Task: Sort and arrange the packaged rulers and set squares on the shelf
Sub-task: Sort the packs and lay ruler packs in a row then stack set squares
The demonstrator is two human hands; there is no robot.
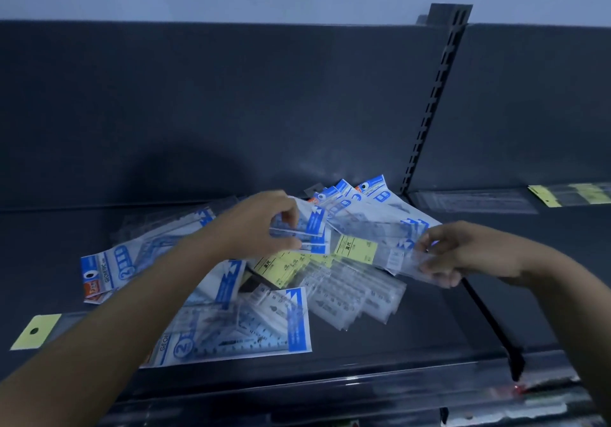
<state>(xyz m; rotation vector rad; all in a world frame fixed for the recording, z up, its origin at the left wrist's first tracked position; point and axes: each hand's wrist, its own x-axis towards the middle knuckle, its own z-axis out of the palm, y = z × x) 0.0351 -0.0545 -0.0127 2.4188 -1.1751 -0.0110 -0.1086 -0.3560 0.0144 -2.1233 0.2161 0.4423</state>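
Clear plastic sleeves with blue-and-white cards lie in a loose pile on the dark shelf [413,344]; the head view is the only one you have. Your left hand [254,225] curls its fingers round the blue-printed end of a fanned bundle of packaged rulers [360,238]. Your right hand [469,251] pinches the clear end of the same bundle between thumb and fingertips. The bundle spans both hands just above the heap, mid-shelf, left of the slotted upright [433,102]. Under it is a fan of yellow-carded ruler sleeves [350,294]. A front set-square pack [244,324] lies nearest you, and a left set-square pack [109,268] sits beside your left forearm. A yellow tag [34,332] lies near the front left edge. Handling, as judgement: the packs are likely light and the film slick, so they slide over one another. The rulers inside give lengthwise stiffness, but the film ends are floppy. Grip across the stiff ruler body and square the edges, rather than holding loose film.
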